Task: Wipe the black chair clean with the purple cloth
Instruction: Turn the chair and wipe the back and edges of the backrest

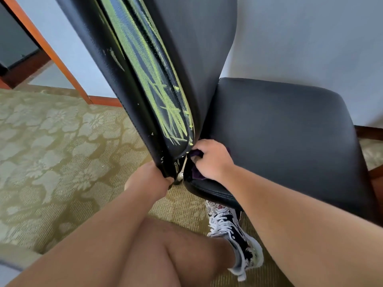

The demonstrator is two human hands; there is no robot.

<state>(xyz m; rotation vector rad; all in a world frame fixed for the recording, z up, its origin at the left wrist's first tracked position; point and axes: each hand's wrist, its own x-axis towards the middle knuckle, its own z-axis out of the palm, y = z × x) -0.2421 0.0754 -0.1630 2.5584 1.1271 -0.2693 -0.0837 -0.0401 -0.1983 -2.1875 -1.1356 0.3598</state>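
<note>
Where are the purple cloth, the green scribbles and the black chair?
purple cloth [198, 174]: head view, dark fold nearest the camera.
green scribbles [159, 90]: head view, middle of the streaks.
black chair [279, 131]: head view, middle of the seat.

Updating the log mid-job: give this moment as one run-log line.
left hand: grips backrest bottom corner | right hand: holds purple cloth at seat corner | yellow-green marks: cover backrest edge

The right hand [209, 160] grips a crumpled purple cloth [196, 152] on the back corner of the black padded leather chair [279, 131]. Left of it, the left hand [151, 179] holds the lower edge of the backrest [122, 79]. Above both hands, yellow-green scribble marks [157, 83] cover its side.
</note>
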